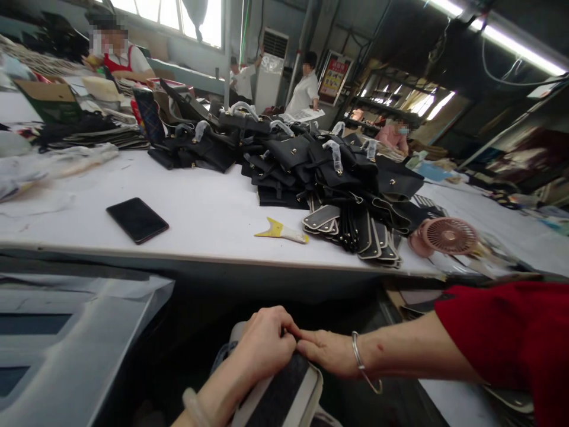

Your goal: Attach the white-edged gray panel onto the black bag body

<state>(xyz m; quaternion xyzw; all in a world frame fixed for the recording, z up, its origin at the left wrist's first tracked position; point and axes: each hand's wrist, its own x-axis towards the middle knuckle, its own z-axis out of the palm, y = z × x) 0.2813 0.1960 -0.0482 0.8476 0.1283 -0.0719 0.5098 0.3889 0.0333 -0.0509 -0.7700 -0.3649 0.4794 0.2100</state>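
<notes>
Closest to the camera, a black-and-cream piece point(269, 394) lies beneath and just on the near side of both hands, partly covered by the left forearm. Its long axis slants away from the body and a little rightward, the black band running along it between cream strips; the rounded cream end points toward the right hand. The left hand point(269, 344), a pale bangle point(195, 408) at its wrist, is curled narrow at the piece's far end; what its fingertips pinch cannot be told. The right hand point(331, 354) lies flattish, fingers together and pointing left, tips meeting the left hand's; whether it grips anything cannot be told. Beyond the left hand, on the white table point(204, 207), is a yellow-and-white forked piece point(281, 230); a dark flat device point(137, 219) sits farther left. Beyond the right hand are black-and-cream panels point(322, 218) and, farther right, a pink fan point(450, 236).
</notes>
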